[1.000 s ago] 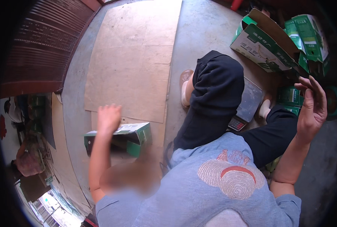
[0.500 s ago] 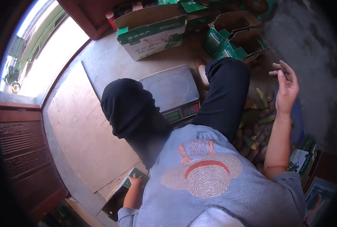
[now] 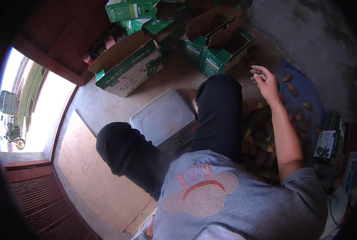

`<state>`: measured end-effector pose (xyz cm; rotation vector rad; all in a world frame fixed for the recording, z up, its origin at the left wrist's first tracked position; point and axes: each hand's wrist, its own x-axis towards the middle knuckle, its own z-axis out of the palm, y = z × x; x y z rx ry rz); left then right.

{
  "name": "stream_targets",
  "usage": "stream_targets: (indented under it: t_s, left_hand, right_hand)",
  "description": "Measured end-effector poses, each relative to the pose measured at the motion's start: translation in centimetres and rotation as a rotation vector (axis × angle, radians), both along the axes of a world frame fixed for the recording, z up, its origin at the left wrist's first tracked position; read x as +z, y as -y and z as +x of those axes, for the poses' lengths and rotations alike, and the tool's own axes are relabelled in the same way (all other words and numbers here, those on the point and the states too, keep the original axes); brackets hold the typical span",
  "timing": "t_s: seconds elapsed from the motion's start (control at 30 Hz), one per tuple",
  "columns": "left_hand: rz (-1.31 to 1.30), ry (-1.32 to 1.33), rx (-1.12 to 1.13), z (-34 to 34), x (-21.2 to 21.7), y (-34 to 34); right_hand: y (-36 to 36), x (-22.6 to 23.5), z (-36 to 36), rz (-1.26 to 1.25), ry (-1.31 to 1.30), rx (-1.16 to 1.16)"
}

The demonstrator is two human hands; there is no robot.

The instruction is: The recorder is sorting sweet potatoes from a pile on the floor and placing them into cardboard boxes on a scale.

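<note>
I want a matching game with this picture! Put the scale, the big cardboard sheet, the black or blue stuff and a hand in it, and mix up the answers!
Things:
1. scale
2. cardboard sheet
3. trousers
4. blue sheet
5. right hand

Matches:
A. black, covering both knees
B. has partly bent fingers
C. grey on top, between the knees
D. has a few brown roots lying on it
E. brown and flat, at the lower left

Right pairs: 1-C, 2-E, 3-A, 4-D, 5-B.
</note>
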<state>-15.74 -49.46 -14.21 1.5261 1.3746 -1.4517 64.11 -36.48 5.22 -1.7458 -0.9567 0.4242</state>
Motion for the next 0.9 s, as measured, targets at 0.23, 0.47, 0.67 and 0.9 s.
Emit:
stream_targets:
  t_s: [0.23, 0.47, 0.67, 0.9]
  left_hand:
    - [0.264, 0.019, 0.112, -1.9, 0.3, -4.7]
    - [1.292, 0.356, 0.663, -6.3, 2.1, -17.2]
    - [1.563, 0.679, 0.569, -1.7, 7.7, -26.8]
    - [1.758, 0.853, 0.161, 7.4, 19.6, -34.4]
  right_hand:
    - [-10.4, -5.0, 8.0, -0.357, 0.752, 0.007]
    - [-14.5, -7.2, 15.2, -0.887, 1.029, 0.018]
    - [-13.6, -7.8, 18.4, -0.813, 1.274, 0.17]
    - [-15.5, 0.4, 18.5, -0.616, 1.376, 0.126]
